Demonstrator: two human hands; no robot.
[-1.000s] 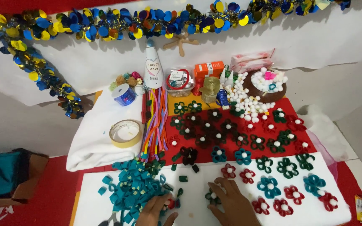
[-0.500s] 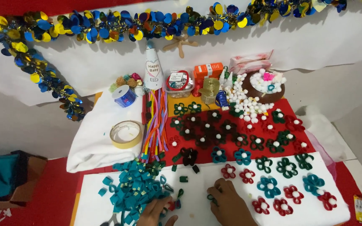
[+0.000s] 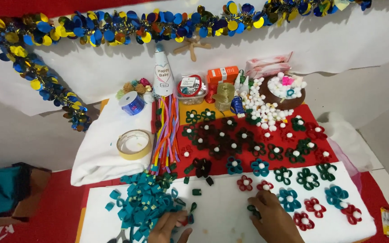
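Petals first: we have our left hand (image 3: 169, 227) at 7 o'clock on the edge of the teal loop pile (image 3: 142, 204), fingers curled around a small red loop (image 3: 184, 221), though how firmly it is pinched we cannot tell. Our right hand (image 3: 273, 220) at 5 o'clock rests fingertips on a dark green loop (image 3: 252, 210) on the white foam sheet (image 3: 217, 211), pinning it rather than gripping. To do this well we should keep the green piece flat and pinned, bring the red loop in low, and stay off the finished red flower (image 3: 244, 182) and teal flower (image 3: 288, 199) close by at 4 o'clock, which would shift easily. Surface: white sheet near us, red felt mat (image 3: 190, 157) at centre packed with paper flowers, white pompoms (image 3: 260, 105) at 1 o'clock, tape roll (image 3: 133, 144) at 9 o'clock on a white cloth (image 3: 100, 153), coloured strips (image 3: 165, 135) at 11 o'clock. Room: white draped backdrop, blue-gold tinsel garland (image 3: 113, 29) across 12 o'clock, red floor at 8 o'clock.
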